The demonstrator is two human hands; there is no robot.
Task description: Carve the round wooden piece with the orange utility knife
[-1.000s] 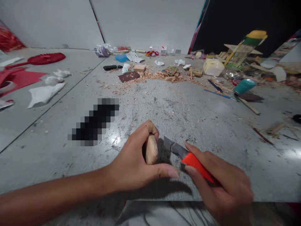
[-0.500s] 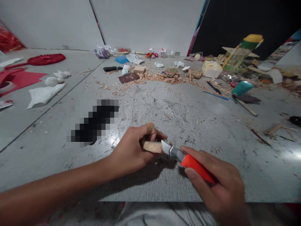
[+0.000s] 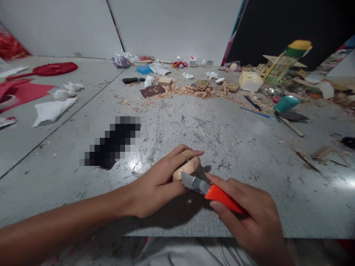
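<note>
My left hand (image 3: 158, 184) is closed around a small piece of pale carved wood (image 3: 187, 168), just above the near part of the grey table. A tan bandage (image 3: 185, 156) wraps one of its fingers. In my right hand (image 3: 252, 207) is a utility knife (image 3: 222, 197) with an orange-red handle and a short silver blade. The blade points left and lies against or just in front of the wood's near side; whether it touches I cannot tell. Most of the handle's rear end is hidden in my right palm.
Wood shavings (image 3: 177, 92) spread across the back of the grey table (image 3: 249, 140). A blurred-out dark object (image 3: 113, 142) lies left of my hands. Blue-handled tool (image 3: 256, 112), teal roll (image 3: 287, 103) and yellow-topped container (image 3: 294, 55) are at right; crumpled tissue (image 3: 52, 111) and a red fan-shaped item (image 3: 55, 69) at left.
The wood has turned in my left hand, its far end now pointing up and right. My left fingers have straightened somewhat, and the knife has shifted slightly left and down.
</note>
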